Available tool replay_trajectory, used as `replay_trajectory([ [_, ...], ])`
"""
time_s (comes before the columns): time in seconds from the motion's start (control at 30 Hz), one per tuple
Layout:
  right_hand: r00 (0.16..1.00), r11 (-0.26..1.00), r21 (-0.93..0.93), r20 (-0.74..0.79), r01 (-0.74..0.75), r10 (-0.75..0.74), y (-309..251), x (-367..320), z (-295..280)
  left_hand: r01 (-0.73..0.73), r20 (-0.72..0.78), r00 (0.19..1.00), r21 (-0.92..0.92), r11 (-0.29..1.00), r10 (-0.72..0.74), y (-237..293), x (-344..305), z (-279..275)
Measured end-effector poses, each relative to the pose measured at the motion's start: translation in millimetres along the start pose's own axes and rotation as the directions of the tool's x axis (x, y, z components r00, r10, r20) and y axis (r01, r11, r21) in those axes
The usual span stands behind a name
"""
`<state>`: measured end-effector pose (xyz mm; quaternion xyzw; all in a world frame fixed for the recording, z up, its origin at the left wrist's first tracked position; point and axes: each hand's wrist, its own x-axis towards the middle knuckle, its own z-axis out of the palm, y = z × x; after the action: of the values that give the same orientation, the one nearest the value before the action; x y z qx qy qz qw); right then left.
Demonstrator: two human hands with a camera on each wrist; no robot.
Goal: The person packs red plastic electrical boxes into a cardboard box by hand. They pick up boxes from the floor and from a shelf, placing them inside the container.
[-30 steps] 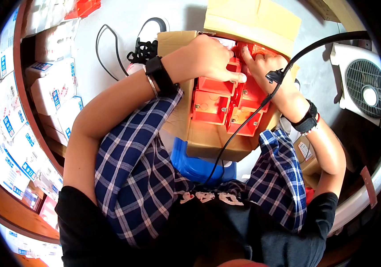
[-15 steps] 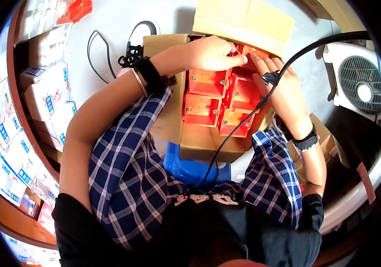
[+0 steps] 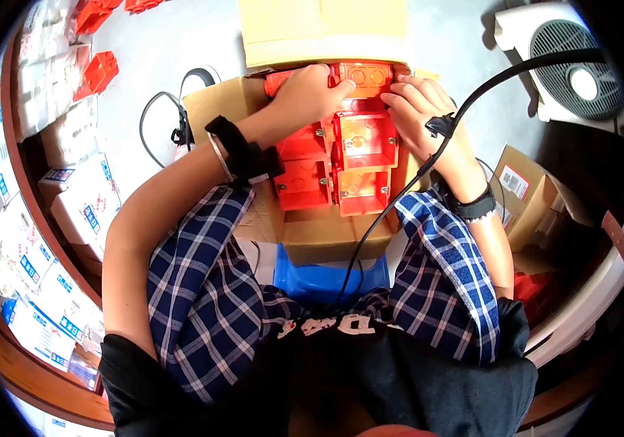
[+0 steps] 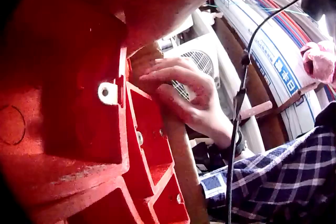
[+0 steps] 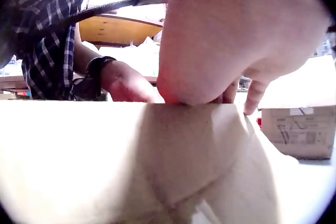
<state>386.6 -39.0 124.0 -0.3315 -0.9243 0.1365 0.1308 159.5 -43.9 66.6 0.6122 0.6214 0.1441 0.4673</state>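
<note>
Red plastic electrical junction boxes (image 3: 366, 142) stand in rows in an open cardboard carton (image 3: 334, 244). My left hand (image 3: 301, 98) reaches over the left side to the back row. Its fingers curl down and the thumb lies at the corner of a back red box (image 3: 364, 77); the fingertips are partly hidden. In the left wrist view a large red box (image 4: 63, 124) with a metal screw tab fills the left side. My right hand (image 3: 425, 116) reaches over the carton's right wall, fingers loosely bent, fingertips at the back box's right end. The right wrist view shows it above the carton wall (image 5: 105, 155).
A black cable (image 3: 428, 164) crosses in front of the right hand. A blue plastic stool (image 3: 330, 280) is under the carton's near side. A box fan (image 3: 574, 69) and another carton (image 3: 519, 186) stand right. White packages (image 3: 71, 204) fill shelves at left; loose red boxes (image 3: 99, 73) lie far left.
The head view has turned, so the carton appears further left and straighter. The left hand has moved to the back row's left part; the right hand has drawn back to the right wall.
</note>
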Motion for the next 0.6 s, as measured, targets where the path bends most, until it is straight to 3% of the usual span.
replay_trajectory([
  [0.03,1.000,1.000,-0.002,-0.002,-0.011,0.011,0,-1,2,0.015,0.041,0.999,0.005,1.000,-0.015,2,3,-3],
  [0.07,1.000,1.000,0.011,-0.020,-0.020,0.021,0,-3,3,0.151,0.200,0.968,0.009,0.989,-0.149,3,7,-8],
  [0.17,0.998,0.998,0.044,-0.047,-0.049,0.051,0,-5,11,0.212,0.185,0.961,-0.008,0.977,-0.207,10,3,-10],
  [0.23,1.000,0.996,-0.088,0.014,-0.005,0.006,-1,-5,16,0.217,0.203,0.955,0.014,0.976,-0.215,11,4,-11],
  [0.3,0.998,0.995,-0.090,0.039,-0.042,0.045,-7,-3,16,0.225,0.214,0.950,0.030,0.974,-0.226,15,4,-14],
  [0.37,0.994,0.994,-0.090,0.089,-0.054,0.062,-9,-3,15,0.232,0.274,0.918,0.213,0.949,-0.286,24,5,-19],
  [0.43,0.990,0.993,-0.108,0.124,-0.054,0.067,-9,-4,13,0.210,0.263,0.936,0.120,0.970,-0.235,14,3,-17],
  [0.5,0.991,0.999,-0.042,-0.135,-0.017,0.011,-6,-9,19,0.187,0.242,0.952,0.028,0.982,-0.188,11,1,-17],
  [0.6,0.979,0.996,-0.089,-0.205,-0.007,-0.012,-5,-14,0,0.163,0.225,0.960,0.040,0.986,-0.168,20,-10,-25],
])
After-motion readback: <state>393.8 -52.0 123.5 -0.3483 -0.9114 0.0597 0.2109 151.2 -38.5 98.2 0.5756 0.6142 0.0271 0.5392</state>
